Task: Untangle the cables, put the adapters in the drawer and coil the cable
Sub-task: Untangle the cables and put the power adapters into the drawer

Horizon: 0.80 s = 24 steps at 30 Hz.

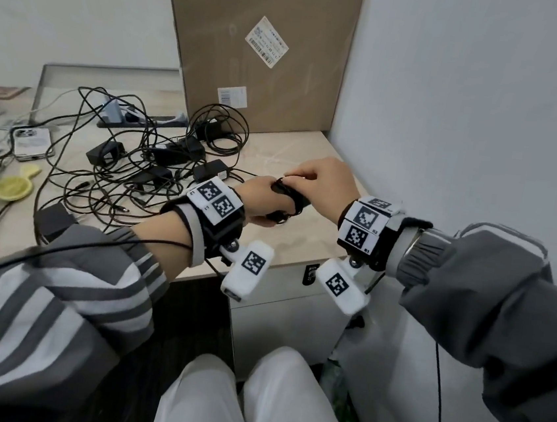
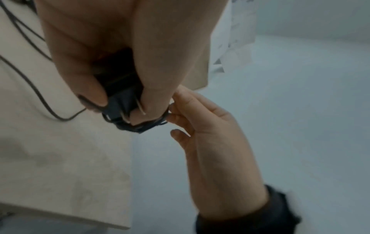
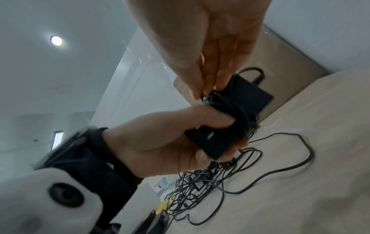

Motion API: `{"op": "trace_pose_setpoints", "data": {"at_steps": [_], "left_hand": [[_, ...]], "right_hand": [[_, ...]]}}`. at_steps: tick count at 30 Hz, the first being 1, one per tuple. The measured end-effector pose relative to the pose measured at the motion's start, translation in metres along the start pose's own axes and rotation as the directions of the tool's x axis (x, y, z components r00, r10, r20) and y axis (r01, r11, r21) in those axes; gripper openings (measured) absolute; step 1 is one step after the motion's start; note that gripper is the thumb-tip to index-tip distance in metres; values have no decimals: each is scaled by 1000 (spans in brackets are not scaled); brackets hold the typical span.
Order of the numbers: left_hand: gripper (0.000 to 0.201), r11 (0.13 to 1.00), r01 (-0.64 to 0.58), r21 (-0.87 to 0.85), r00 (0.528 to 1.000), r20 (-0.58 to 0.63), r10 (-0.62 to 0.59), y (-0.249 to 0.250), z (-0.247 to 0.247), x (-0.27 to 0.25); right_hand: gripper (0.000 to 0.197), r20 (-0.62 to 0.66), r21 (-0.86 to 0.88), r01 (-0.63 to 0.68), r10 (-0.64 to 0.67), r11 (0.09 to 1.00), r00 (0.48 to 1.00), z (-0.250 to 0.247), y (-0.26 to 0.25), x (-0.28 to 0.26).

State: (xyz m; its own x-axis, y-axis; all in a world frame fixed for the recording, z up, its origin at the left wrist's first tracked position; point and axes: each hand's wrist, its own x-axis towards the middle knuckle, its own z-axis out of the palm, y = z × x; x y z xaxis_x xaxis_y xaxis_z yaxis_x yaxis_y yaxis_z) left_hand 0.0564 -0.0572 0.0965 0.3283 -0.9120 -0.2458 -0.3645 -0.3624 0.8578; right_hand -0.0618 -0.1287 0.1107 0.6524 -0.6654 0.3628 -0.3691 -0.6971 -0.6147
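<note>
Above the table's right front corner, my left hand grips a black adapter that has its black cable wound round its middle. My right hand is on top of it, thumb and fingers pinching the cable's end against the coil. The left wrist view shows the adapter with its plug prongs between my left fingers, and the right hand pinching the cable loops. A tangle of black cables and several more adapters lies on the table to the left.
A big cardboard box leans on the wall behind the beige table. A phone and a yellow object lie at the left. A white drawer cabinet with a lock stands shut under the table's right end.
</note>
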Motion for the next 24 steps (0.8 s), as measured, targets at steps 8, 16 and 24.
{"op": "trace_pose_setpoints", "data": {"at_steps": [8,16,24], "left_hand": [[11,898,-5,-439,993,102,55,1,-1,5],[49,722,185,-667,956,291,24,-3,-19,7],[49,835,148,-529,973,228,-28,-14,-10,14]], "right_hand": [[18,-178,179,8,24,984,984,22,5,5],[24,-83,355,-2,34,935,996,22,15,6],[33,76,371,-7,-23,929,997,24,19,1]]}}
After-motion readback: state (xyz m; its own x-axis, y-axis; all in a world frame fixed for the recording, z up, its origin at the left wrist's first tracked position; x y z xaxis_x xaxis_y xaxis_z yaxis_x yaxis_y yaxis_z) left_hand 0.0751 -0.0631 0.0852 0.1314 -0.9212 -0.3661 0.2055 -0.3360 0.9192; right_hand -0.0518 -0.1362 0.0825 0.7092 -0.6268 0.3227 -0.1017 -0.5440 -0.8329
